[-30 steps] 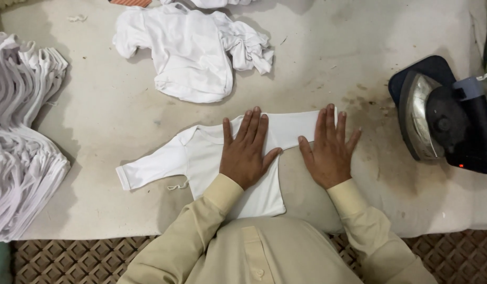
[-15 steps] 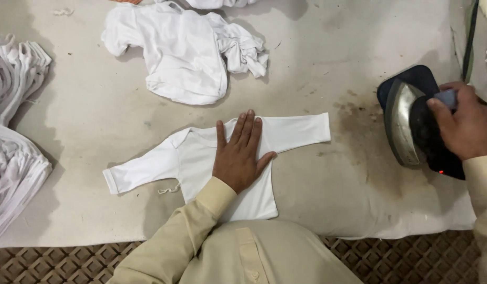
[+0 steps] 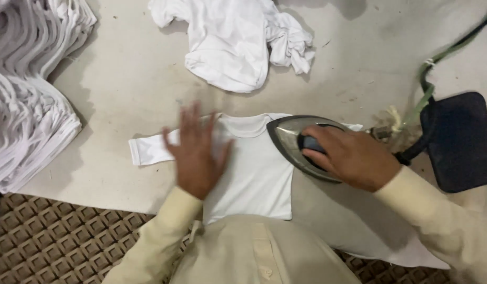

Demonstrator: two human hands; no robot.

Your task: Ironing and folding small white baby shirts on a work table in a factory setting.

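A left hand [image 3: 197, 152], fingers spread flat and gripping nothing, presses a small white long-sleeved garment [image 3: 254, 171] laid out on the padded ironing table [image 3: 117, 100]. The right hand [image 3: 351, 156] is wrapped around the handle of an iron [image 3: 296, 138] resting on the garment's right shoulder. Beyond lie a dark iron rest [image 3: 459, 139], a crumpled white garment [image 3: 238, 39] and stacked white garments [image 3: 27, 89].

Iron [image 3: 301, 144] on garment [image 3: 254, 173], right side
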